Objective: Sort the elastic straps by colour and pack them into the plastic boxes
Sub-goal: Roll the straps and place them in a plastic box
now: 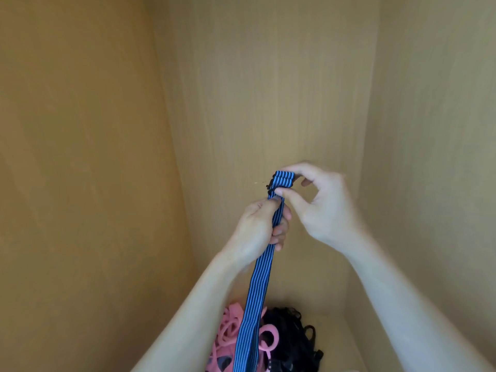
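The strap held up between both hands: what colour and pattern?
The long elastic strap is blue with thin black lengthwise stripes, clearest in the head view.

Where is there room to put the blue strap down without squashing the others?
The bare wooden floor between the black straps and the right wall is free. The middle is crowded: pink straps and black ones heaped together under the blue strap. Left of the pink heap is hidden by the left forearm.
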Action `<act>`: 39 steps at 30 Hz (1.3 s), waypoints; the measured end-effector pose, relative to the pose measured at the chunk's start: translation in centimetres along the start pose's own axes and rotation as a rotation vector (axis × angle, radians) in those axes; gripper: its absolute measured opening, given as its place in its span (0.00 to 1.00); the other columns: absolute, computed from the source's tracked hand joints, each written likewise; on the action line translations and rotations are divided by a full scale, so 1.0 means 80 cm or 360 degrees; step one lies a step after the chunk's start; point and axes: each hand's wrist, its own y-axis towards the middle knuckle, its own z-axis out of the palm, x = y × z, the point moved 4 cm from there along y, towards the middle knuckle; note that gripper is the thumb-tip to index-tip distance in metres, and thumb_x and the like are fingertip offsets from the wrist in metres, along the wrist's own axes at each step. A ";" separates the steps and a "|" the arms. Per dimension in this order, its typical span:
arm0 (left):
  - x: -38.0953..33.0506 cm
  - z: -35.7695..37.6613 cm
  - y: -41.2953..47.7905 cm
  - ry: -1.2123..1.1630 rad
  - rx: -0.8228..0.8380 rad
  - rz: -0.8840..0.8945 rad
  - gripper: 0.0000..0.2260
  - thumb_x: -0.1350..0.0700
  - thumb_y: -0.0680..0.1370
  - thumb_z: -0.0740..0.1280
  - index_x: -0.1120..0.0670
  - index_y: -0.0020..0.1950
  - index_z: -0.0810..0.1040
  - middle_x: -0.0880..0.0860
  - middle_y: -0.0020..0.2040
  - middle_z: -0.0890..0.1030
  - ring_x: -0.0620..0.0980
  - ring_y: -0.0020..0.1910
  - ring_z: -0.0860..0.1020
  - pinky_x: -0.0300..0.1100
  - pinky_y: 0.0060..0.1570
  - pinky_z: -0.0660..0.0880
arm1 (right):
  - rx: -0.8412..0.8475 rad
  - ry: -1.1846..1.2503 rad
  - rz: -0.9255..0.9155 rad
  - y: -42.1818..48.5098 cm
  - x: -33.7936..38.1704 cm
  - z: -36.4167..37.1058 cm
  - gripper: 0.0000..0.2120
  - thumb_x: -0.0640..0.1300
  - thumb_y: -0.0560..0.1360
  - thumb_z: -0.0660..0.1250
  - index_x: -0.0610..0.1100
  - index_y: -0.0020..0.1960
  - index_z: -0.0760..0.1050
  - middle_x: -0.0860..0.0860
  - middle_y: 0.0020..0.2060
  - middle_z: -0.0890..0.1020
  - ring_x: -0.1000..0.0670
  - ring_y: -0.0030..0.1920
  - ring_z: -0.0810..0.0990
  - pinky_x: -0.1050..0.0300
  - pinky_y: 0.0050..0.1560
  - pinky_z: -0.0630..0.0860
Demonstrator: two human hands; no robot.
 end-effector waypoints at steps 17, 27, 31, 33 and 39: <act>0.017 -0.012 -0.017 -0.0286 0.0512 -0.0041 0.16 0.53 0.77 0.66 0.62 0.59 0.71 0.45 0.35 0.69 0.45 0.34 0.63 0.38 0.35 0.64 | 0.0103 -0.0084 -0.0091 -0.045 0.003 0.015 0.17 0.26 0.68 0.72 0.42 0.52 0.83 0.52 0.50 0.80 0.47 0.53 0.77 0.47 0.56 0.75; 0.024 -0.013 -0.020 -0.0090 0.0539 0.0046 0.29 0.37 0.67 0.78 0.59 0.51 0.76 0.50 0.34 0.68 0.45 0.33 0.66 0.39 0.36 0.65 | -0.0053 0.0047 -0.0022 -0.054 0.007 0.010 0.17 0.22 0.66 0.71 0.38 0.49 0.83 0.48 0.47 0.80 0.53 0.48 0.80 0.65 0.48 0.74; 0.030 -0.013 -0.026 -0.0148 0.0434 0.0058 0.23 0.34 0.66 0.77 0.53 0.45 0.81 0.52 0.36 0.77 0.48 0.36 0.75 0.40 0.40 0.75 | -0.0129 0.0166 0.0013 -0.059 0.006 0.015 0.13 0.23 0.69 0.71 0.38 0.48 0.83 0.48 0.47 0.79 0.53 0.39 0.80 0.66 0.36 0.77; 0.033 -0.014 -0.027 -0.0149 0.0403 0.0083 0.28 0.35 0.69 0.75 0.59 0.51 0.78 0.56 0.41 0.79 0.51 0.41 0.78 0.46 0.47 0.78 | -0.0136 0.0146 -0.0005 -0.061 0.007 0.021 0.15 0.23 0.69 0.70 0.38 0.50 0.84 0.48 0.48 0.80 0.54 0.41 0.80 0.66 0.35 0.77; 0.037 -0.025 -0.029 -0.0303 0.0433 0.0082 0.09 0.60 0.80 0.65 0.63 0.58 0.75 0.55 0.49 0.83 0.52 0.50 0.82 0.43 0.51 0.78 | 0.0176 0.0205 0.0011 -0.078 -0.002 0.032 0.20 0.23 0.71 0.61 0.37 0.58 0.80 0.51 0.56 0.77 0.49 0.56 0.79 0.55 0.47 0.83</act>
